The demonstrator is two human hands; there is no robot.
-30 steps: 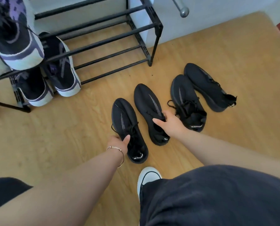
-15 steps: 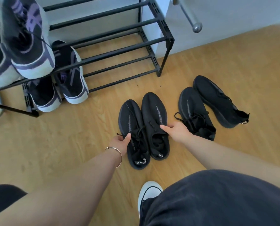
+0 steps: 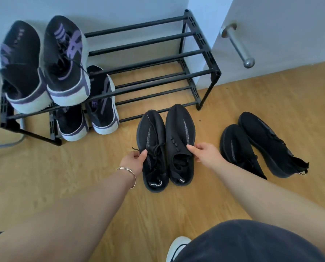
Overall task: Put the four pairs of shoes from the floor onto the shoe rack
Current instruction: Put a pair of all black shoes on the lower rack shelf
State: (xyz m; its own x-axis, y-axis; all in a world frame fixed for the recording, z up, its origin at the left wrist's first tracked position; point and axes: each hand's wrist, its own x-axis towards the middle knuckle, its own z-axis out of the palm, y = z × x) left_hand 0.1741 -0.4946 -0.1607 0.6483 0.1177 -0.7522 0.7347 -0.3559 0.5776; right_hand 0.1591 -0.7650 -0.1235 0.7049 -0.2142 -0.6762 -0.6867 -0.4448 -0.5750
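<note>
Two black knit shoes stand side by side on the wooden floor (image 3: 44, 186), toes pointing toward the shoe rack (image 3: 201, 59) and just in front of its lowest front bar. The left black shoe (image 3: 152, 137) is pinched at its outer collar edge by the left hand (image 3: 134, 159), thumb over the top and the fingers (image 3: 143, 155) closed on the fabric beside the loose laces. The right black shoe (image 3: 180, 127) is gripped in the same way at its outer edge by the right hand (image 3: 205, 153), thumb lying across the upper. The two shoes touch along their inner sides. A thin bracelet (image 3: 128, 173) circles the left wrist.

To the right of the rack, on the floor, lies a second black pair (image 3: 260, 146), its two shoes set side by side, toes angled toward the rack and partly covered by the right forearm.

On the rack, a purple-striped pair with white soles (image 3: 44, 65) rests on the upper tier at its left end, heels toward the camera. A matching purple-striped lower pair (image 3: 101, 103) sits on the bottom tier beneath it, heels projecting past the front bar. The rest of both tiers shows bare bars.

Right of the rack stands a white door with a metal handle (image 3: 239, 48). At the bottom edge, dark shorts (image 3: 252, 242) and a white shoe toe (image 3: 176, 246) appear.
</note>
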